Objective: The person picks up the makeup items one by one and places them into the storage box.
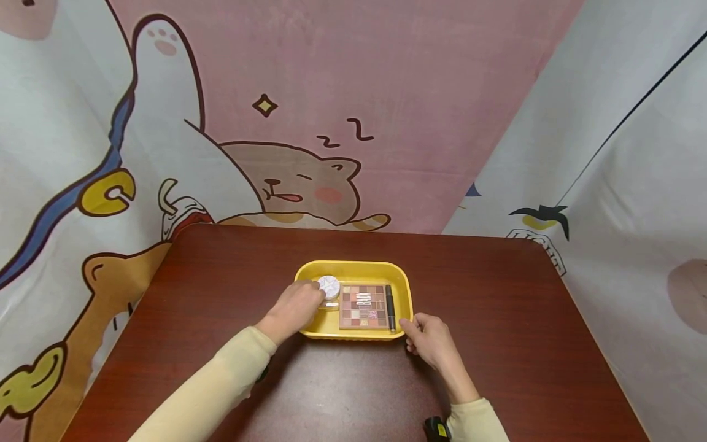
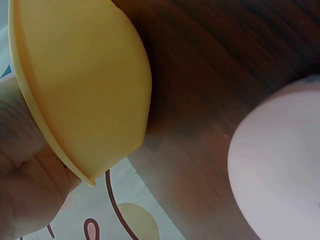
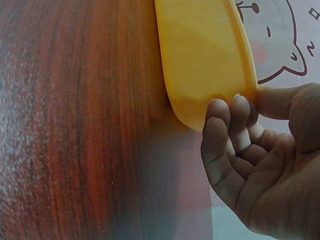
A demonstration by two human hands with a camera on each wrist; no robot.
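Observation:
A yellow tray (image 1: 353,334) sits on the table. My left hand (image 1: 295,307) reaches over its left rim, fingertips down inside next to a white round compact (image 1: 329,286). Its fingers are mostly hidden in the head view and behind the tray wall (image 2: 95,75) in the left wrist view; I cannot tell whether they grip anything. At the tray's front right corner my right hand (image 1: 433,341) pinches the rim, thumb on the inner side and fingers curled against the outside (image 3: 220,50). Between the hands lie an eyeshadow palette (image 1: 353,307), a slim black pen (image 1: 390,307) and a small clear item (image 1: 330,305).
The dark wooden table (image 1: 497,307) extends around the tray on all sides. Behind it hangs a printed cloth (image 1: 431,123) with cartoon animals. A pale rounded surface (image 2: 280,165), blurred, fills the right of the left wrist view.

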